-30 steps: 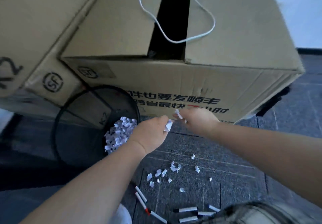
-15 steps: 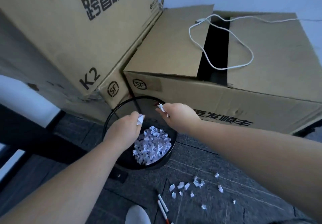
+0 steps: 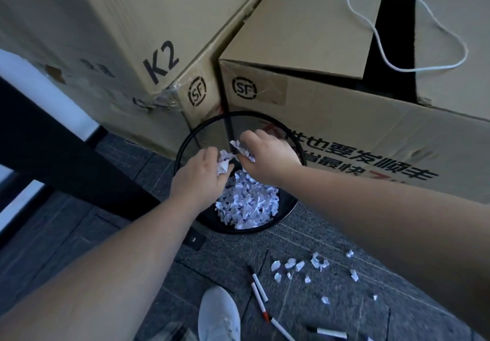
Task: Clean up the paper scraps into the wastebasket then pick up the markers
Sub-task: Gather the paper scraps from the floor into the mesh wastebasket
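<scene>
Hands now loosening over wastebasket (image 3: 185,149), left (image 3: 201,179) and right (image 3: 265,155) pinching scraps, basket half-full

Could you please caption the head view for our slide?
Both hands hold paper scraps over the wastebasket.

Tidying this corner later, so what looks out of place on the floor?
Paper scraps lie scattered on the carpet beside the wastebasket, and several markers lie loose near the shoe.
</scene>
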### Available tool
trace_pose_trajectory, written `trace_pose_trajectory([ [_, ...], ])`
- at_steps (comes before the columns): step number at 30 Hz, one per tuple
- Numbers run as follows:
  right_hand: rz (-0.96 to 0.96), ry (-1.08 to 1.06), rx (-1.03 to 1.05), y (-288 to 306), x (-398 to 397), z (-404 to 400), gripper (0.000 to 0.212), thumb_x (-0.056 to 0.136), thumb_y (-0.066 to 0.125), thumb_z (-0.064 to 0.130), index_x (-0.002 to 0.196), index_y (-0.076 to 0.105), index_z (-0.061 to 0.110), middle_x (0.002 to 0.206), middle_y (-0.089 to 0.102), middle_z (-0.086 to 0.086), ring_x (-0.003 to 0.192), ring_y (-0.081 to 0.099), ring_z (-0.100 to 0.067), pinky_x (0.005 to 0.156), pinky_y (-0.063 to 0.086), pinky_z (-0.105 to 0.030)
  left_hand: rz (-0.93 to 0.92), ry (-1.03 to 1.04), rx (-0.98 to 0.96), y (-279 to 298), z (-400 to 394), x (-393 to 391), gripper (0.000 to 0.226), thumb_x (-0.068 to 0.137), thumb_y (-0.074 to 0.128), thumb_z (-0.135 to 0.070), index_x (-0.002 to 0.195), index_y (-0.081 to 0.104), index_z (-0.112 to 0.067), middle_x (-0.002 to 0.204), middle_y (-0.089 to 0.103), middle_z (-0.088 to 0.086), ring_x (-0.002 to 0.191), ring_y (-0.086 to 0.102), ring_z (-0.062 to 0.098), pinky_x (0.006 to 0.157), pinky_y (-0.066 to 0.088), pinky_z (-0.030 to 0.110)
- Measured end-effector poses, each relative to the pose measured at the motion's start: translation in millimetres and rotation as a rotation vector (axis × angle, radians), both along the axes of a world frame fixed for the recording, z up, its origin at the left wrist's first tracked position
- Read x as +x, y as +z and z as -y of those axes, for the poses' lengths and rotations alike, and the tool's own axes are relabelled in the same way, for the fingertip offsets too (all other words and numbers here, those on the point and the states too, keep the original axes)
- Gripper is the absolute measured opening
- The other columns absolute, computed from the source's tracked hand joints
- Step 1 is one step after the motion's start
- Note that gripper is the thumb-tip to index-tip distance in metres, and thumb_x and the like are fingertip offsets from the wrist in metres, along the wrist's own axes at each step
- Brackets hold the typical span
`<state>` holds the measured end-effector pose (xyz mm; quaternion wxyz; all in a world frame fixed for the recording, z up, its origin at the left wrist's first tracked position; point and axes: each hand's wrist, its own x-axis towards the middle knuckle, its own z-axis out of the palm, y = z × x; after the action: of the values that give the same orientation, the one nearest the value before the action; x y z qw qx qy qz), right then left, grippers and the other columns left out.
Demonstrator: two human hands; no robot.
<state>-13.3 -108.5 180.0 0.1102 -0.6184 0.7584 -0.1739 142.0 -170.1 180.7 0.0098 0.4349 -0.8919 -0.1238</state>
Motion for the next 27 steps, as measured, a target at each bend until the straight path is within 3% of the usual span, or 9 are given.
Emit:
trace_pose_trajectory([
  [2, -0.056, 0.027, 0.077, -4, -4, -3, 0.048, 0.089, 0.046, 0.048, 0.132, 0.039, 0.026, 0.135, 0.044, -0.003, 0.124, 0.042, -0.027, 0.099, 0.034, -0.044, 0.112, -0.003, -0.060, -5, -1, 2, 0.075, 0.086, 0.037, -0.065, 0.140, 0.026, -0.014, 0.140, 0.037, 0.008, 0.127, 0.037, 0.028, 0.096, 0.038, 0.044],
  [4, -0.103, 0.075, 0.143, -6, -10, -8, 0.064, 0.089, 0.041, 0.057, 0.144, 0.020, 0.033, 0.154, 0.020, 0.000, 0.142, 0.016, -0.021, 0.114, 0.016, -0.048, 0.205, -0.011, -0.037, -6, -2, 2, 0.091, 0.079, 0.027, -0.077, 0.147, -0.002, -0.023, 0.156, 0.008, 0.001, 0.143, 0.010, 0.021, 0.111, 0.021, 0.046],
  [6, -0.181, 0.125, 0.177, -9, -16, -12, 0.070, 0.089, 0.035, 0.064, 0.147, 0.007, 0.036, 0.158, 0.003, 0.003, 0.145, -0.003, -0.016, 0.117, 0.002, -0.049, 0.267, -0.018, 0.006, -5, -2, 2, 0.094, 0.075, 0.019, -0.082, 0.146, -0.014, -0.029, 0.157, -0.011, -0.004, 0.145, -0.008, 0.017, 0.116, 0.006, 0.048],
  [8, -0.240, 0.154, 0.194, -9, -21, -17, 0.072, 0.088, 0.028, 0.067, 0.148, 0.001, 0.036, 0.159, -0.003, 0.005, 0.145, -0.010, -0.014, 0.117, -0.004, -0.049, 0.294, -0.033, 0.018, -3, -4, 2, 0.093, 0.074, 0.014, -0.083, 0.145, -0.017, -0.031, 0.156, -0.017, -0.006, 0.144, -0.015, 0.016, 0.116, 0.000, 0.051],
  [19, -0.282, 0.171, 0.161, 15, -54, -66, 0.072, 0.089, 0.023, 0.068, 0.148, -0.003, 0.035, 0.158, -0.005, 0.005, 0.145, -0.009, -0.013, 0.118, -0.006, -0.043, 0.258, -0.132, -0.073, 32, -25, -24, 0.084, 0.080, 0.014, -0.077, 0.145, -0.016, -0.032, 0.157, -0.017, -0.005, 0.143, -0.017, 0.014, 0.117, -0.004, 0.046],
  [27, -0.178, 0.097, 0.230, 2, -96, -148, 0.072, 0.087, 0.015, 0.067, 0.147, -0.006, 0.035, 0.158, -0.007, 0.007, 0.143, -0.013, -0.010, 0.117, -0.009, -0.037, 0.075, -0.392, -0.153, 32, -83, -84, 0.080, 0.084, 0.013, -0.071, 0.148, -0.006, -0.028, 0.158, -0.008, -0.002, 0.145, -0.008, 0.016, 0.118, 0.002, 0.041],
])
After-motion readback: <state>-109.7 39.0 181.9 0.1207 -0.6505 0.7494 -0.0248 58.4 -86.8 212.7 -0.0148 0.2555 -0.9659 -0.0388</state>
